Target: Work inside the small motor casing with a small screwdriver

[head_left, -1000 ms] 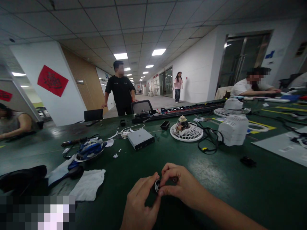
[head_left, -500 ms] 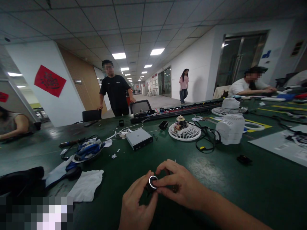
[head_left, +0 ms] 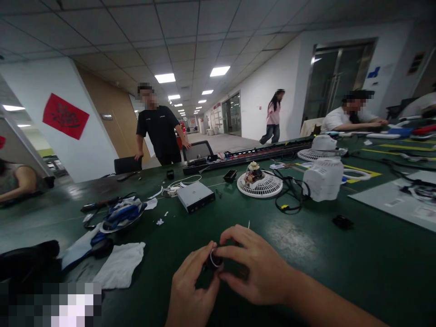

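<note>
Low in the middle of the head view, my left hand holds a small dark round part with a shiny ring-shaped rim between thumb and fingers. From the other side, my right hand has its index finger and thumb closed on the edge of this part. Fingers cover much of it, so its exact kind does not show. A thin pale tip sticks up behind my right knuckles; I cannot make out whether that hand holds it. Both hands are above the green table.
Left lie a crumpled white cloth and a dish with blue cloth. Ahead are a grey disc drive, a white fan grille with a motor, black cables and a white housing. A person in black stands across the table.
My right index finger has shifted from inside the ring to its upper edge, and the ring has turned slightly away. A person in the background has walked to the right.
</note>
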Demonstrator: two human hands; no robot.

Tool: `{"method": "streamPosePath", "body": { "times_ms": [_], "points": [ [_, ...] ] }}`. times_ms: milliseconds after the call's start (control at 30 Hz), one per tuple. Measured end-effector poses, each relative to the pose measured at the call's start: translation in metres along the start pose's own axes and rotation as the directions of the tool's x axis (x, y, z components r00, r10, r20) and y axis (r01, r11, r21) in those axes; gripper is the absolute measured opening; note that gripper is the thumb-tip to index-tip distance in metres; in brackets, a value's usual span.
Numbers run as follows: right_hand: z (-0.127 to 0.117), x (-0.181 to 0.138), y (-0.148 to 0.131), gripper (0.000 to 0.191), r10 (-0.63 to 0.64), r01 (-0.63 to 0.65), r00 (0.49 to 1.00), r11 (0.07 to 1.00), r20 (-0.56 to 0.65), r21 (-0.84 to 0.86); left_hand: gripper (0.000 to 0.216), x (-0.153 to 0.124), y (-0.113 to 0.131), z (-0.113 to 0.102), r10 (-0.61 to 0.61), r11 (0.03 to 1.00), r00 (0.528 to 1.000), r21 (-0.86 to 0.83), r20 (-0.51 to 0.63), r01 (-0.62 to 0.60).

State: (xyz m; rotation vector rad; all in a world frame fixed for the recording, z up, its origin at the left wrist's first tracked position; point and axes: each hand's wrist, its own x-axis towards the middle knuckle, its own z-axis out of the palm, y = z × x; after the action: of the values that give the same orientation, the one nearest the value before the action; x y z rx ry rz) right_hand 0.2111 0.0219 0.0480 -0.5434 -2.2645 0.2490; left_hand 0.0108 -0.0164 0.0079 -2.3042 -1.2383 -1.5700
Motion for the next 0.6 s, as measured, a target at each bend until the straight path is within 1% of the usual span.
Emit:
{"method": "streamPosePath", "body": {
  "times_ms": [67, 100, 133, 200, 233, 267, 333, 433, 533, 600],
  "points": [
    [-0.001, -0.001, -0.002, 0.049, 0.096, -0.088, 0.991, 0.992, -0.094, 0.087, 0.041, 0.001, 0.0, 0.001, -0.03, 1.0, 1.0, 0.005, -0.001, 0.03],
    [-0.001, -0.001, -0.002, 0.048, 0.158, -0.14, 0.977, 0.982, -0.14, 0.13, 0.04, 0.001, 0.0, 0.002, -0.047, 0.999, 0.999, 0.01, 0.002, 0.047],
    [-0.001, 0.0, -0.001, 0.041, 0.221, -0.193, 0.959, 0.967, -0.177, 0.164, 0.04, 0.001, 0.0, 0.002, -0.065, 0.998, 0.998, 0.018, 0.004, 0.065],
    [0.0, 0.001, 0.001, 0.019, 0.318, -0.274, 0.923, 0.938, -0.217, 0.21, 0.041, 0.002, -0.001, 0.003, -0.102, 0.994, 0.995, 0.035, 0.005, 0.101],
    [0.001, 0.001, 0.003, 0.014, 0.346, -0.293, 0.911, 0.926, -0.224, 0.236, 0.042, 0.002, -0.001, 0.003, -0.115, 0.993, 0.993, 0.041, 0.005, 0.115],
    [0.002, 0.002, 0.006, 0.016, 0.359, -0.295, 0.903, 0.917, -0.234, 0.269, 0.043, 0.002, -0.001, 0.003, -0.125, 0.991, 0.992, 0.041, 0.001, 0.125],
    [0.005, 0.001, 0.01, 0.018, 0.359, -0.264, 0.892, 0.907, -0.273, 0.329, 0.043, 0.0, 0.0, 0.002, -0.136, 0.99, 0.99, 0.03, -0.026, 0.137],
    [0.008, -0.001, 0.014, 0.021, 0.324, -0.19, 0.863, 0.92, -0.389, 0.344, 0.045, -0.003, 0.002, 0.001, -0.165, 0.986, 0.982, 0.009, -0.092, 0.167],
    [0.009, -0.002, 0.011, 0.026, 0.256, -0.067, 0.817, 0.932, -0.517, 0.356, 0.051, -0.005, 0.002, 0.001, -0.188, 0.982, 0.977, -0.011, -0.099, 0.188],
    [0.008, -0.001, 0.006, 0.026, 0.224, 0.038, 0.797, 0.908, -0.56, 0.418, 0.053, -0.005, 0.001, 0.003, -0.2, 0.98, 0.976, -0.03, -0.086, 0.198]
  ]
}}
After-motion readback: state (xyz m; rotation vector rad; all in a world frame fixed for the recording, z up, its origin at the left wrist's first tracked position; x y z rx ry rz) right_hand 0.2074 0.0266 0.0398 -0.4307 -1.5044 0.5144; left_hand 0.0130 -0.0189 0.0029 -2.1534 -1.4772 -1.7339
